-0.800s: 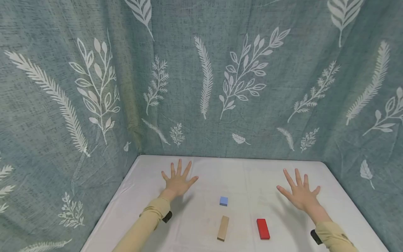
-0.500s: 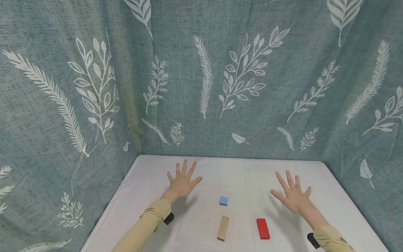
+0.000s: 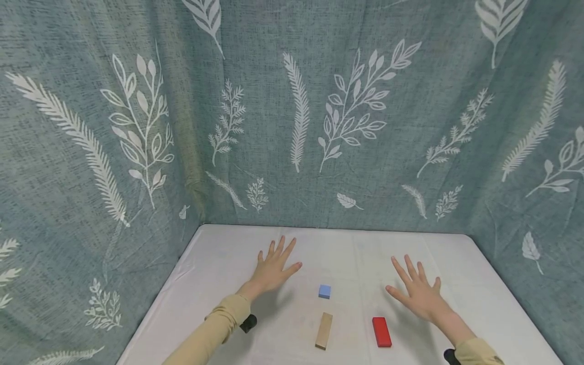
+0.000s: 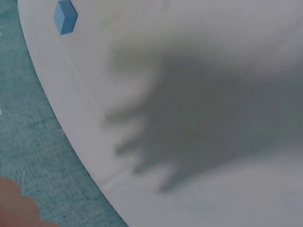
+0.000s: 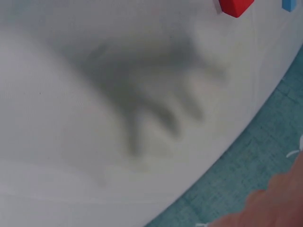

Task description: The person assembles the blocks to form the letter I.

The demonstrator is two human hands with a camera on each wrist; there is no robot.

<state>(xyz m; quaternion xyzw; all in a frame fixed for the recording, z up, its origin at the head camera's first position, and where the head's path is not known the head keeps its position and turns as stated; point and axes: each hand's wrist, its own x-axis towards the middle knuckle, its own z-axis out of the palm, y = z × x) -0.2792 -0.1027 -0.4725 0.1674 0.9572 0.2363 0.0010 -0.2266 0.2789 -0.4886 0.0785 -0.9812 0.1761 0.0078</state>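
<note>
My left hand (image 3: 270, 272) hovers over the table with its fingers straight and spread, left of a small blue block (image 3: 324, 291). To the right, my right hand (image 3: 422, 295) is also raised with splayed fingers, up and right of a red block (image 3: 381, 332). A long tan wooden block (image 3: 324, 330) lies nearer the front, between the blue and red ones. Neither hand touches a block. In the left wrist view the blue block (image 4: 65, 17) shows at the top; the right wrist view catches a corner of the red block (image 5: 236, 5).
A white cloth covers the table (image 3: 219, 248). Green-blue curtains (image 3: 274, 126) with white leaf prints hang behind it and along both sides. Each hand casts a shadow on the cloth, and a small black device (image 3: 248, 323) sits under the left wrist.
Both hands have moved inward, the left one to the right and the right one to the left, and both have come slightly nearer. The blocks have stayed in place.
</note>
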